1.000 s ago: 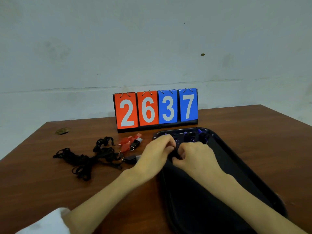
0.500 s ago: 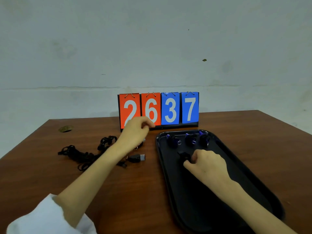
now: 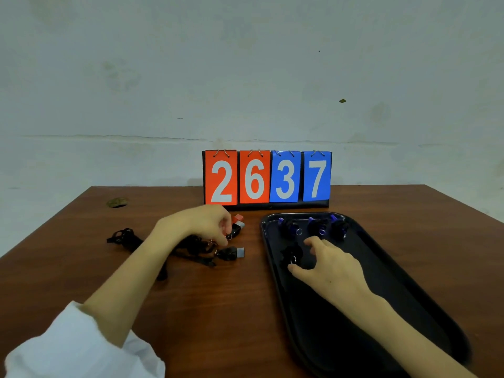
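Left hand (image 3: 207, 225) pinching a red-and-black whistle (image 3: 237, 228) on the counter (image 3: 218, 309), right hand (image 3: 327, 266) released, fingers spread beside a coiled black whistle (image 3: 291, 253) in the black tray (image 3: 409, 282) to the right

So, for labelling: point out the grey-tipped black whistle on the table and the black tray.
Grey-tipped black plastic whistle (image 3: 228, 254): head view, its body.
Black oblong plastic tray (image 3: 341, 331): head view, bare floor.
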Tool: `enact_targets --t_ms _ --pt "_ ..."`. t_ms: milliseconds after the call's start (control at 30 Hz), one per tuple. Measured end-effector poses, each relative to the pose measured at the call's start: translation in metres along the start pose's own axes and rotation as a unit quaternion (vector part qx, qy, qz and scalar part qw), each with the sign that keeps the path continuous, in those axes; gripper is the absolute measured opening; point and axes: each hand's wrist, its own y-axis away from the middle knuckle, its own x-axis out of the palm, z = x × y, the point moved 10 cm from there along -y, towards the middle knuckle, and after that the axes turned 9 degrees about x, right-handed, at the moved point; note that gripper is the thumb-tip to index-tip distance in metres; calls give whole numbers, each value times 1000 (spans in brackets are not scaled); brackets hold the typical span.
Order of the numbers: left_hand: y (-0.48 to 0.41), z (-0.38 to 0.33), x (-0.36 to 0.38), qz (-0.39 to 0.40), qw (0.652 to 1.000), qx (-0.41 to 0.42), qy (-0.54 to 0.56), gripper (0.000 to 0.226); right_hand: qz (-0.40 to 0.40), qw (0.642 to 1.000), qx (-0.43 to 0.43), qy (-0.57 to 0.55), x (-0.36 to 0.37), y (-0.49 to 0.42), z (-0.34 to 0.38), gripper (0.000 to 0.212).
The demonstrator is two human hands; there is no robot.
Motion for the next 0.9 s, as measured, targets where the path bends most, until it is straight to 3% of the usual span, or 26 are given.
enact_targets --t_ms 167,300,400,600,767,900 --pt "-6 1 24 63 997 -10 -33 36 7 1000 -3 -5 6 -5 2 44" --pt "-10 2 34 75 996 -5 -42 38 9 999 15 -39 3 -10 2 49" --pt "-11 1 36 69 997 -8 -47 33 20 999 13 -43 7 -13 11 58" --pt "-12 -4 25 39 998 11 -38 17 29 999 27 -14 9 -17 -2 42" --pt "0 -13 -4 -20 998 31 60 16 44 998 24 -34 4 -9 -12 46" --pt "16 -35 -27 -73 976 66 193 16 -20 978 17 -207 -26 -5 -1 35"
